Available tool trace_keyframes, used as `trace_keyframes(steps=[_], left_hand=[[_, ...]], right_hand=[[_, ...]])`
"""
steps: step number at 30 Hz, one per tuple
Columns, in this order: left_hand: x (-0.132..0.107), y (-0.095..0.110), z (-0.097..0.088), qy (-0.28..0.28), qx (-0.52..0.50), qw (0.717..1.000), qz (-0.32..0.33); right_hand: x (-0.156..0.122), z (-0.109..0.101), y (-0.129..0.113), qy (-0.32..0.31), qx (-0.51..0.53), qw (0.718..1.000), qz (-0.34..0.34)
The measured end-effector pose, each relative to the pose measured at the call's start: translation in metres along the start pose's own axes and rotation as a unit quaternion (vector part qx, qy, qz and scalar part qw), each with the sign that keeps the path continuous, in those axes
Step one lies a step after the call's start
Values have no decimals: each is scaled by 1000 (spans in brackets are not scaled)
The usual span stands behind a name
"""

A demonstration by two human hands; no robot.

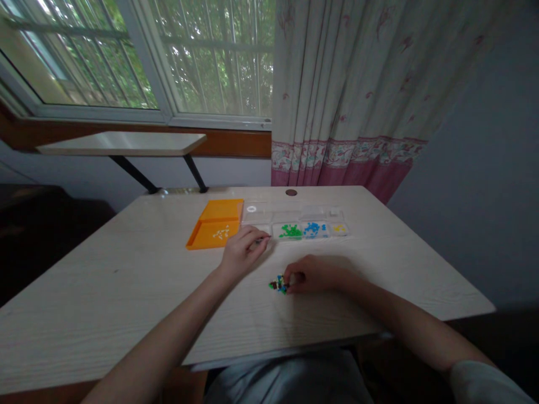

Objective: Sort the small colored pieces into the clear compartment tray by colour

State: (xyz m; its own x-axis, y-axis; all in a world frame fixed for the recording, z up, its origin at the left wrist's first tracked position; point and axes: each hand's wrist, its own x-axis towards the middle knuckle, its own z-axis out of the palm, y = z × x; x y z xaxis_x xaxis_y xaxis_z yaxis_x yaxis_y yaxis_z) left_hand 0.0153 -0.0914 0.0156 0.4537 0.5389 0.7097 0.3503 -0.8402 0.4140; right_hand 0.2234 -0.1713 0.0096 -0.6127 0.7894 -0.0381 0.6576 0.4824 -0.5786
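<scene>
My right hand (310, 273) is closed around the right end of a small build of tiny bricks (278, 284) in green, blue, brown and pale yellow, low over the table. Its fingertips cover part of the build. My left hand (243, 247) has its thumb and fingers pinched together beside the clear compartment boxes; something small and dark shows at the fingertips, too small to name. Just right of that hand, one compartment holds green pieces (290, 230). Further right lie blue pieces (314, 229) and a few yellow pieces (339, 228).
An orange case (197, 240) lies open on the left, with white pieces (221, 232) inside. Clear lids (286, 210) stand behind the compartments. A raised shelf (126, 144) on black legs is at the back left of the pale table (138, 292). A curtain (332, 112) hangs behind.
</scene>
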Motion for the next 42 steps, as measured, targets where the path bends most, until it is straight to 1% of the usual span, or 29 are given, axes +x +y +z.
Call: trace_keyframes(steps=[3,5,7,9,12,15,19,22,25,28,30,33,34,36,38,40,42], left_hand=[[1,0,-1,-2,7,1000,-1],[2,-2,-2,-8,20,1000,-13],[4,-7,-4,-19,45,998,-46],[5,-15,-6,-27,85,992,-93],[6,-32,-9,-27,164,974,-157],[5,-47,-11,-34,223,956,-189],[3,-56,-12,-67,262,941,-203],[2,-56,-12,-99,274,933,-210],[2,-55,-11,-112,279,930,-209],[3,-54,-12,-104,278,933,-204],[4,-52,-12,-96,264,941,-191],[4,-45,-12,-104,213,961,-140],[4,-41,-12,-117,193,967,-115],[3,-31,-9,-162,161,972,-59],[1,-19,-5,-219,137,966,-6],[-1,-9,1,-267,113,956,33],[-3,-3,6,-293,84,951,53]], right_hand=[[-1,-1,0,5,16,1000,-2],[-1,-1,1,10,30,1000,-4],[0,0,5,20,37,999,-4],[1,0,10,40,33,999,1],[3,1,19,86,16,996,2],[5,0,26,117,13,993,-11],[6,1,29,110,19,993,-30],[5,1,29,94,15,995,-42],[5,0,28,78,2,996,-33],[5,-1,27,72,1,997,-26],[5,-2,25,76,2,997,-23],[4,-2,24,86,-26,996,11],[4,-2,23,87,-37,995,23],[4,-3,23,84,-46,995,34],[3,-3,24,76,-40,996,33],[3,-3,24,71,-37,996,33],[4,-3,24,78,-39,996,33]])
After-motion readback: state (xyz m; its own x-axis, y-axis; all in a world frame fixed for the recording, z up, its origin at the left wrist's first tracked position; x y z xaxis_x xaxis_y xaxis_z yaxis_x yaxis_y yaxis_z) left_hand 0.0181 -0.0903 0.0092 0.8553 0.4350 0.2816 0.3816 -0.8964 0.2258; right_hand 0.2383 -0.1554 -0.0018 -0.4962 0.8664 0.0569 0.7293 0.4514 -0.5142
